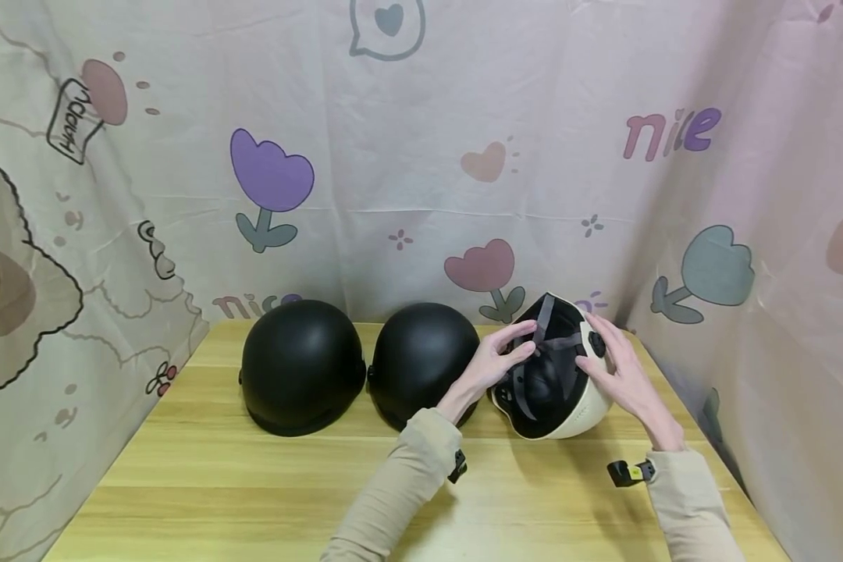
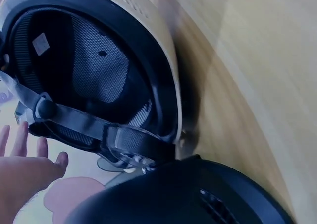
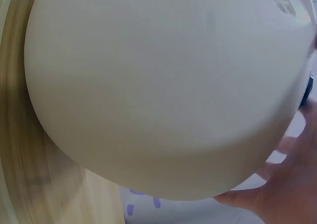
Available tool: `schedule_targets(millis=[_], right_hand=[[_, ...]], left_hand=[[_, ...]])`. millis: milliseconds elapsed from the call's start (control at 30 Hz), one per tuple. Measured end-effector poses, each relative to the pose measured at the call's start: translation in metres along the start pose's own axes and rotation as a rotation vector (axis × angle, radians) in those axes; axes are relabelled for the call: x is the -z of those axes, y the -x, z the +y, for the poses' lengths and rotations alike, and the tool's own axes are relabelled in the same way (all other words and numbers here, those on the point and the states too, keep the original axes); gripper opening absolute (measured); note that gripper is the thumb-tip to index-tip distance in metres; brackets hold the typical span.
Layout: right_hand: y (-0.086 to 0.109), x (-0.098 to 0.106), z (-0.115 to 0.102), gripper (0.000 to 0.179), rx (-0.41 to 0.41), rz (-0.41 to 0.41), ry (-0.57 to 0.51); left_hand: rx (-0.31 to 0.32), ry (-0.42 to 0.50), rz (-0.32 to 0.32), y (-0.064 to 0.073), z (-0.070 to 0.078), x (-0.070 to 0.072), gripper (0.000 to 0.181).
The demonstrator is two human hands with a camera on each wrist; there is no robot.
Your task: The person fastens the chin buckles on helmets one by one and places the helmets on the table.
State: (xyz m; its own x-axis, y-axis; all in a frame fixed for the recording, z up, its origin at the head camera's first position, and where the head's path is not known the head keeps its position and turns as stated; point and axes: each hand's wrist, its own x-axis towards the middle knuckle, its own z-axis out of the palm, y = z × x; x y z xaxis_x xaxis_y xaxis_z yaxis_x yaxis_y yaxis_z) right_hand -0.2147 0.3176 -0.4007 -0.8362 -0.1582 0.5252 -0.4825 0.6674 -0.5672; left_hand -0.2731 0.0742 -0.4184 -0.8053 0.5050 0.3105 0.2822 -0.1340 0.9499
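A cream helmet (image 1: 581,417) lies tipped over at the right of the table, its black padded inside (image 2: 101,60) and grey straps (image 2: 74,120) facing left. My left hand (image 1: 495,361) is at the open side of this helmet, near the straps, fingers extended and thumb apart. In the left wrist view the left fingers (image 2: 21,142) show nothing between them. My right hand (image 1: 621,371) touches the cream helmet near its rim from the right, fingers spread. The smooth cream shell (image 3: 148,95) fills most of the right wrist view, with the right thumb (image 3: 235,198) against its edge.
Two black helmets, one at the left (image 1: 302,367) and one in the middle (image 1: 421,359), stand dome-up along the back of the wooden table (image 1: 253,499). The middle one sits close beside the cream helmet. A printed curtain (image 1: 393,117) hangs behind and at both sides.
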Motion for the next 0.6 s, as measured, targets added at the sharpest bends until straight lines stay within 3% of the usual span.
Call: schedule_targets(millis=[267,600], right_hand=[[0.001,-0.002,0.006,0.067,0.134,0.104,-0.020],[0.004,0.003,0.004,0.058,0.043,0.080,-0.014]], left_hand=[[0.048,-0.042,0.004,0.004,-0.009,0.009,0.051],[0.107,-0.060,-0.003,0.009,-0.014,0.011,0.058]])
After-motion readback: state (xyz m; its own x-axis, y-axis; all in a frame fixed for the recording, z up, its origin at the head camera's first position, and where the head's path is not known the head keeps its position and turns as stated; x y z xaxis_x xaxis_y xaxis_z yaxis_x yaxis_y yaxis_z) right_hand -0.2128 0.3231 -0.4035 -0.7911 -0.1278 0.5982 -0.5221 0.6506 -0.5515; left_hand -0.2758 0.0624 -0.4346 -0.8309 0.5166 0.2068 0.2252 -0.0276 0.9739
